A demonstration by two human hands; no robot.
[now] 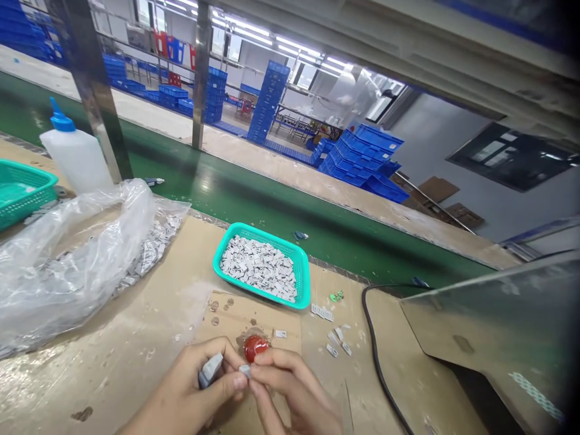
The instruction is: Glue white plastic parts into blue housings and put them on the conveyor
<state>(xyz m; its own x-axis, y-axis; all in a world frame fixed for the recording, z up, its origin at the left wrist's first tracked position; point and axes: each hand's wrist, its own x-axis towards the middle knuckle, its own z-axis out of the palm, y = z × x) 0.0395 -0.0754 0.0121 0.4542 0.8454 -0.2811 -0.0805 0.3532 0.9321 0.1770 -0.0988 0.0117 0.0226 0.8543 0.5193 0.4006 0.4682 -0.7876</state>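
Note:
My left hand (194, 386) is closed, pinching a small light-grey plastic piece (245, 370) between thumb and fingertip. A larger grey-blue object (211, 370), of a kind I cannot make out, is tucked in the same hand's fingers. Closed in a pinch, my right hand (294, 389) meets the other side of the small piece. Just behind the fingertips sits a glossy red round thing (256, 348) on a stained cardboard sheet (285, 314). One loose grey piece (281, 333) lies beside it. Farther back, a turquoise basket (306, 284) holds many similar pieces.
Several loose pieces (333, 350) and a small green item (336, 296) lie to the right, near a black cable (372, 338). At left are a clear plastic bag (90, 241) of pieces, a white bottle (77, 157) with blue nozzle, and a green basket (27, 196). A green conveyor belt (254, 208) runs behind.

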